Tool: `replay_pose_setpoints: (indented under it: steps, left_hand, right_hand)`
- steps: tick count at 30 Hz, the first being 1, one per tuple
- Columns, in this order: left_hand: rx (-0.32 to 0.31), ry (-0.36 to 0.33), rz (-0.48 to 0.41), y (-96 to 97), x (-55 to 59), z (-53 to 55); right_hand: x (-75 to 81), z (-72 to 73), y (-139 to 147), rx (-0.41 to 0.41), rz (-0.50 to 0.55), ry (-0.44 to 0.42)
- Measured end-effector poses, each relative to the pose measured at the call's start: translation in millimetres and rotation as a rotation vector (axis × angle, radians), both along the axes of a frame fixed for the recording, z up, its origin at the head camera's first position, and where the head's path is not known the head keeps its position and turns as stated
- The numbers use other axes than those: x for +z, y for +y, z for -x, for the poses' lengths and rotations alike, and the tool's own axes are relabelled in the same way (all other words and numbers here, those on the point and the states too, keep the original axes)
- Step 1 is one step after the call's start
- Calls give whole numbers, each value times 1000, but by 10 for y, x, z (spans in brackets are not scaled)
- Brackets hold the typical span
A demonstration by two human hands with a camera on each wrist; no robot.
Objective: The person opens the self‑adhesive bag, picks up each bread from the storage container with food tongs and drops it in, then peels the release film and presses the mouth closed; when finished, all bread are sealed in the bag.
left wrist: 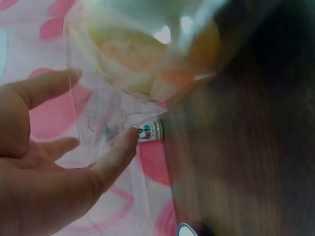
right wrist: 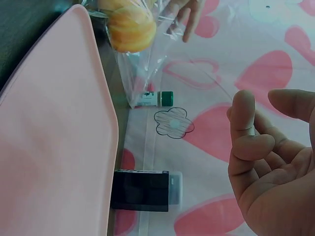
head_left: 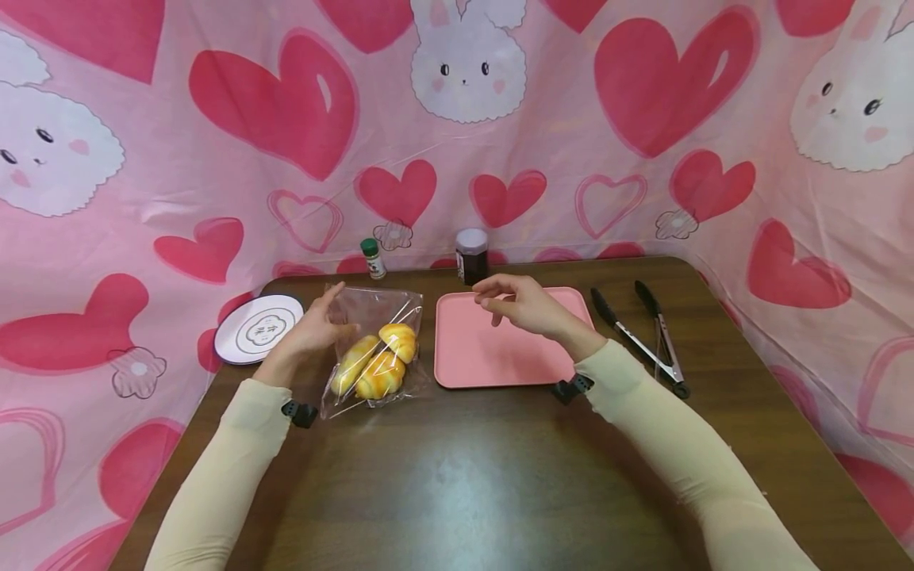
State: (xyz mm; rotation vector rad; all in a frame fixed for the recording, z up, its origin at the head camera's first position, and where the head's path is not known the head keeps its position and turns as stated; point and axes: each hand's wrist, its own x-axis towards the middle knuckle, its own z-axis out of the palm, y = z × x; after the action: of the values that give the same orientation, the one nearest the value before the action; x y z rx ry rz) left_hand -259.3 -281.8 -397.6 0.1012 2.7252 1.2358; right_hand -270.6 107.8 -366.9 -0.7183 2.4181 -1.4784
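A clear plastic bag (head_left: 371, 305) holds several bread rolls (head_left: 381, 376), golden and pale yellow, left of the table's middle. My left hand (head_left: 319, 323) is at the bag's left side, thumb and fingers spread apart. In the left wrist view, the fingertips (left wrist: 129, 140) overlap the bag's clear edge (left wrist: 93, 123). My right hand (head_left: 524, 305) hovers over the back of a pink tray (head_left: 493, 349), its fingers loosely bent and holding nothing. The right wrist view shows that hand (right wrist: 275, 167) with a gap between thumb and fingers.
A white plate (head_left: 246, 321) with a dark rim lies at the left edge. Along the back stand a green-capped shaker bottle (head_left: 374, 260) and a dark jar (head_left: 471, 262) with a pale lid. Black-tipped metal tongs (head_left: 660, 337) lie right of the tray. A heart-patterned cloth (head_left: 407, 135) hangs behind the table.
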Motion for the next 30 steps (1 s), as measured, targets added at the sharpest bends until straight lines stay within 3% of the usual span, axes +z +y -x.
replay_pose_setpoints:
  steps: [6,9,13,16,19,24,30]
  left_hand:
    - [-25,-59,108,18,-23,-20]
    - [-55,-62,207,38,-19,-52]
    - [-192,8,325,79,-27,-93]
    - [-315,39,316,124,-36,-106]
    - [-385,70,319,173,-58,-104]
    - [-383,125,368,245,-106,-80]
    - [-365,113,370,272,-114,-63]
  right_hand:
    - [-23,13,36,5,3,-12]
    - [-31,15,55,8,8,-15]
    - [-37,11,85,15,11,-7]
    - [-49,17,116,13,6,-1]
    - [-60,24,153,7,-7,2]
    - [-60,24,222,-11,-26,2]
    - [-33,27,361,-23,-61,49]
